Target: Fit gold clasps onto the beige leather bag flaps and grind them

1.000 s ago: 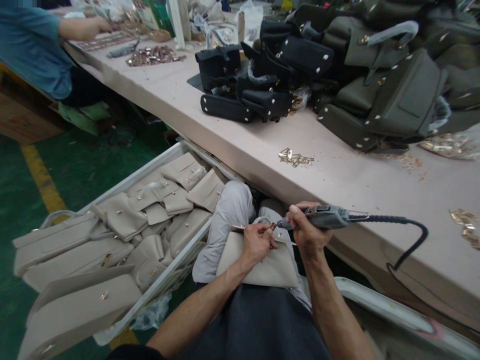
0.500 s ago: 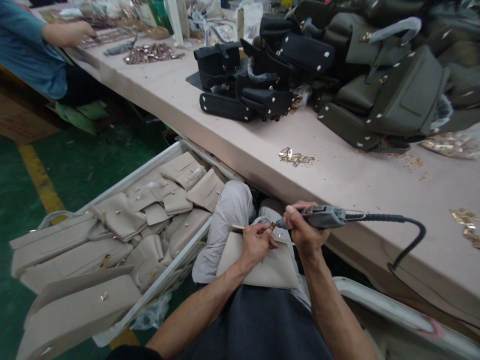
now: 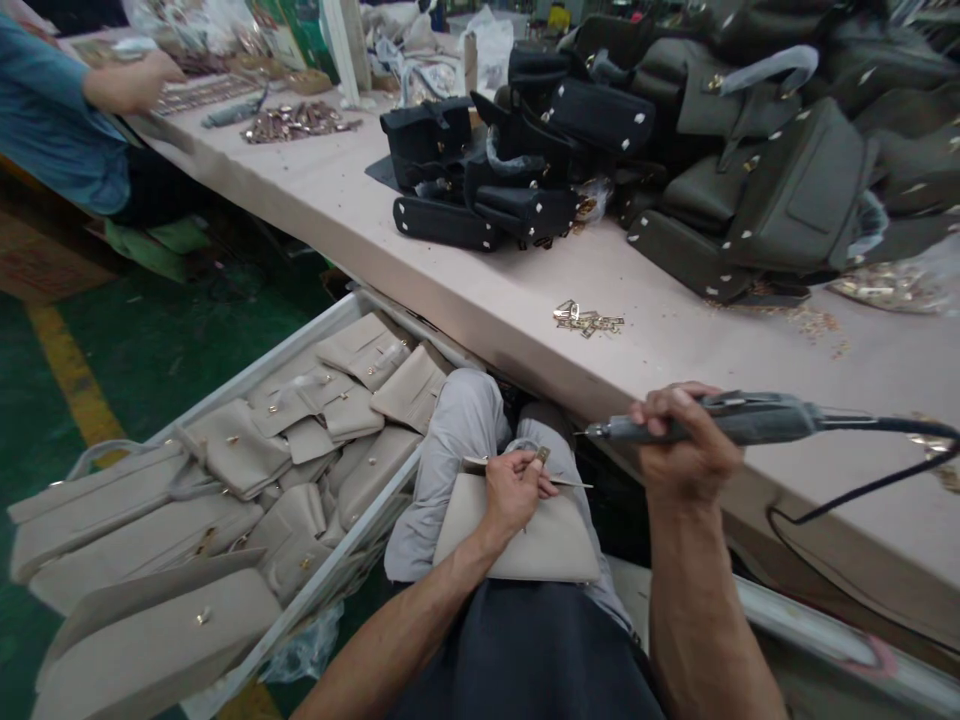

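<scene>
On my lap rests a beige handbag, its flap edge toward my knees. My left hand lies at the bag's top edge, fingers pinched on a small gold metal fitting; whether the fitting is joined to the bag's strap I cannot tell. My right hand is wrapped round a grey electric screwdriver, held up to the right of the bag. Its thin bit points left and stands apart from the fitting. A black cable runs from its back end.
Beige handbags fill a white-rimmed crate at my left. Black handbags and dark olive handbags are heaped on the table. Loose gold fittings lie nearer its edge. A co-worker's arm reaches over the far left end.
My right hand has drawn the electric screwdriver away from the fitting, to the right. My left hand keeps its place on the bag, still pinching the fitting.
</scene>
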The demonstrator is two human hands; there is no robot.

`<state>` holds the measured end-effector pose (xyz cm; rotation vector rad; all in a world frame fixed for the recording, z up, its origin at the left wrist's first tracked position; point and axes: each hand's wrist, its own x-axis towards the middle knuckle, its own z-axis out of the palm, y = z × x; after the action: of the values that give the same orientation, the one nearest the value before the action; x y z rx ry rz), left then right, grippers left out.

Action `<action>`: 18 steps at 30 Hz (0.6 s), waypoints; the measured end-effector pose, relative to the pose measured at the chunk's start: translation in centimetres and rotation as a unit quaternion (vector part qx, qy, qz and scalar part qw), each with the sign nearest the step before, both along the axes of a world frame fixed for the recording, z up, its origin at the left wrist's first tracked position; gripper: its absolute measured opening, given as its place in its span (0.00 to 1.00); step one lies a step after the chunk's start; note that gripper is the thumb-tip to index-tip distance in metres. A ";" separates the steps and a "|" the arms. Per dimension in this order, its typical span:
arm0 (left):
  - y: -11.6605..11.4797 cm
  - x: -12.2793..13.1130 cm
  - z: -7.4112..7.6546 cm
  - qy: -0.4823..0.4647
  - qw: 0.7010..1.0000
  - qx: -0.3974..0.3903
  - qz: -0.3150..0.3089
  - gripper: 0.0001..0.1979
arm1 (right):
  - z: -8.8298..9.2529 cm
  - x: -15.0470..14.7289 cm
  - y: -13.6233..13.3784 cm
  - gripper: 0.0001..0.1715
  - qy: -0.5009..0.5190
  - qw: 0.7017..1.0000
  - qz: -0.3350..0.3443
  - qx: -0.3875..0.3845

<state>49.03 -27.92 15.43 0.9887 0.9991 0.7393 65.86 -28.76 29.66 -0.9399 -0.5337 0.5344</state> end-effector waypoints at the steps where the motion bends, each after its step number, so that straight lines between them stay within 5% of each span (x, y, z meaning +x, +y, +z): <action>1: 0.1 -0.1 0.0 0.003 1.000 0.003 -0.005 0.11 | 0.6 1.9 0.1 0.13 0.005 1.000 -0.003 0.014; 11: 1.1 -0.3 0.0 -0.002 1.000 0.013 -0.012 0.25 | 2.7 25.3 3.6 0.17 0.133 0.970 -0.171 0.109; 18: 1.3 -0.1 -0.6 0.008 1.000 0.004 -0.007 0.32 | -0.5 31.1 7.3 0.21 0.193 0.954 -0.210 0.090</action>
<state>48.90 -26.61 14.83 1.0097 1.0035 0.7263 96.96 -21.50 29.14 -0.7221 -0.0206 0.2660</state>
